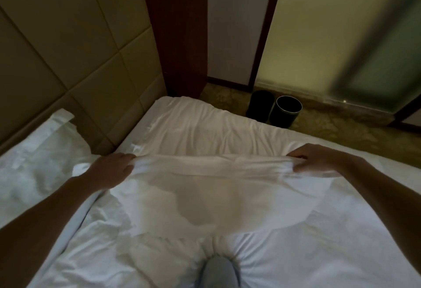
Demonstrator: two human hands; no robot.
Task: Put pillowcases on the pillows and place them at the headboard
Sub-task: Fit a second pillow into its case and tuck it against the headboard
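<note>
Your left grip (111, 169) and right grip (319, 158) each clench a bunched end of the pillowcase (205, 187) hem, with thin white cloth pulled taut between them. The rest of the case drapes toward you, slightly see-through, over the rumpled white bed (341, 230). A soft, creased pillow (205, 126) lies just beyond the hem. Headboard (68, 60) is far left: padded beige square panels. A second pillow (34, 151) lies against it. Two dark cylindrical bins (286, 111) stand on the floor, far right.
</note>
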